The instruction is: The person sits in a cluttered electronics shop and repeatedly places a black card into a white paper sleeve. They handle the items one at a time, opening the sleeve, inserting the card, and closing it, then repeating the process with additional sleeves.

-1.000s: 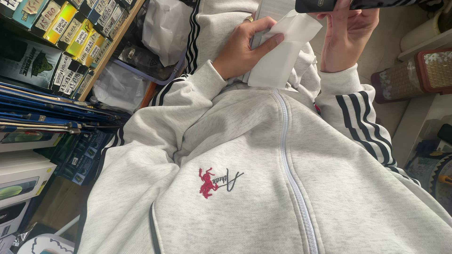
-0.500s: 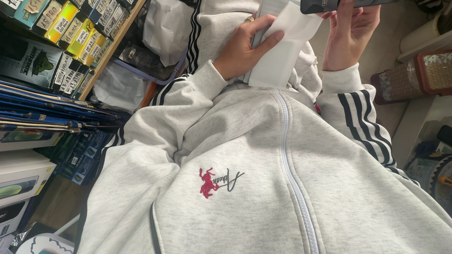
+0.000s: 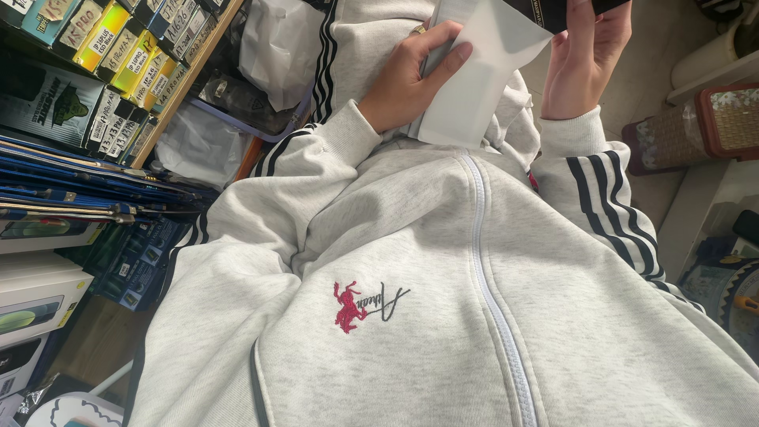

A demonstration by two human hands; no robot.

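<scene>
The white envelope [image 3: 474, 83] sits high in the view, close in front of the chest, and the left hand [image 3: 411, 75] has its grip closed on it — thumb laid across the near face, fingers curled behind the left edge, a ring showing on one finger. The right hand [image 3: 585, 63] is raised just beside it, its grip clasped on a black flat object [image 3: 565, 12] whose lower edge meets the envelope's top right corner at the upper border of the view; most of that object is cut off, so its kind cannot be told. Compared with a second ago the black object has slid a little to the right and up, and the right hand with it, while the left hand's hold on the envelope is unchanged. Below the hands spreads the light grey zipped jacket [image 3: 443, 300] — dark stripes down both sleeves, a small red embroidered figure on the chest. To the left stands a wooden shelf [image 3: 178, 83] packed with small labelled boxes [image 3: 103, 47], with clear plastic bags [image 3: 273, 43] beside it. At the far right is a woven basket [image 3: 708, 122].
</scene>
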